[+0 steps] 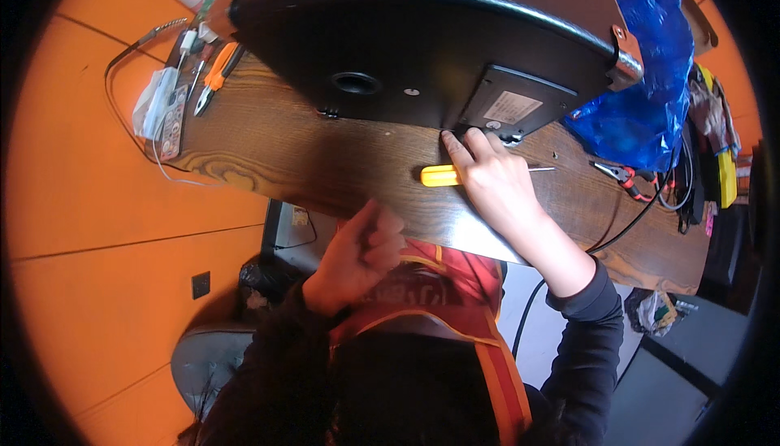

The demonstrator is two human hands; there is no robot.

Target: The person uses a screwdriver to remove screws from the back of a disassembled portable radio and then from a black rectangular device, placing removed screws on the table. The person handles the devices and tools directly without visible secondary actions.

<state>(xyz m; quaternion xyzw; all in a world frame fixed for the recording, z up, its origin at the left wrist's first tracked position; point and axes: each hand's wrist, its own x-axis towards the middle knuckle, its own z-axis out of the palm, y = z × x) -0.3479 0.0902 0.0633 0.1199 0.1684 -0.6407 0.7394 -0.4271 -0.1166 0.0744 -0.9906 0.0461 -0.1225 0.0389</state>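
A large black and brown speaker cabinet point(309, 48) with corner guards stands at the back of the wooden table point(382, 153). Its facing panel has a round port and a plate point(552, 93) with a pale label. At the plate's lower edge are the fingertips of my right hand point(491, 174). A yellow-handled screwdriver point(441, 175) crosses beneath that palm, apparently held by the curled rear fingers; its thin shaft sticks out on the right. My left hand point(363, 247) is curled into a fist before the table's front edge. Whatever it may hold is hidden.
Orange-handled pliers point(215, 76) and a power strip point(171, 121) lie at the left. On the right are a crumpled blue plastic bag point(642, 64), red-handled pliers point(626, 178) and black cables point(642, 214). A grey stool point(207, 365) stands below left.
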